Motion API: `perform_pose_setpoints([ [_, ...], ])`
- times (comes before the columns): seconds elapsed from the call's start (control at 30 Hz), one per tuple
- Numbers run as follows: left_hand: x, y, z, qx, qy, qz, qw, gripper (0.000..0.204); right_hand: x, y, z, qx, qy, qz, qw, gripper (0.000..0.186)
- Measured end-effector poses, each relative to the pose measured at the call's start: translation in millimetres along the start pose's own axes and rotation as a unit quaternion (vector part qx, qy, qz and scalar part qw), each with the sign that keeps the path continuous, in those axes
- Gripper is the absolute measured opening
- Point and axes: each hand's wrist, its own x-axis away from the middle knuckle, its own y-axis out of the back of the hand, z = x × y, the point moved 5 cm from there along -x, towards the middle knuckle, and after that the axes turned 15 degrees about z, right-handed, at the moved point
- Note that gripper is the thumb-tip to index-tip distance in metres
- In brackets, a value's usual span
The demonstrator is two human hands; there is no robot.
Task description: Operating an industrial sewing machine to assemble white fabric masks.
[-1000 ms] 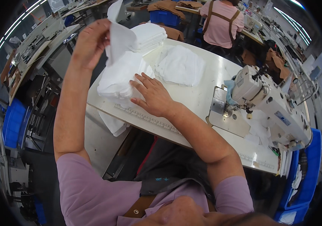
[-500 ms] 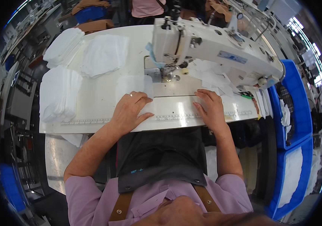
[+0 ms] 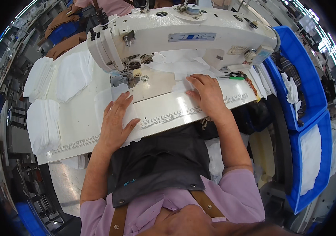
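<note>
My left hand lies flat with its fingers spread on a thin white fabric piece. The piece's upper edge is close to the needle and presser foot of the white sewing machine; part of it is hidden under my hand. On the right, my right hand reaches over the table, thumb apart from the fingers. Its fingertips are at the edge of several loose white pieces beneath the machine arm. Whether they touch these I cannot tell.
Stacks of white fabric stand on the table's left. A ruler strip runs along its front edge. A green-handled tool lies right of my right hand. Blue bins with cloth stand at the right. Another person is beyond the table.
The view has swung to the right. My left hand has come down over the white piece, fingers more stretched. My right hand has moved forward to the loose pieces.
</note>
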Motion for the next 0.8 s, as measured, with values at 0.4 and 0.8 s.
perform_pose_setpoints([
  [0.4, -11.6, -2.7, -15.0, 0.064, -0.054, -0.028, 0.996, 0.05, -13.4, -5.3, -19.6, -0.053, -0.047, 0.134, 0.988, 0.044],
  [0.8, -6.9, -0.5, -15.0, 0.114, -0.07, -0.056, 0.99, 0.042, 0.6, 9.7, 2.5, -0.059, -0.026, 0.003, 0.998, 0.027],
])
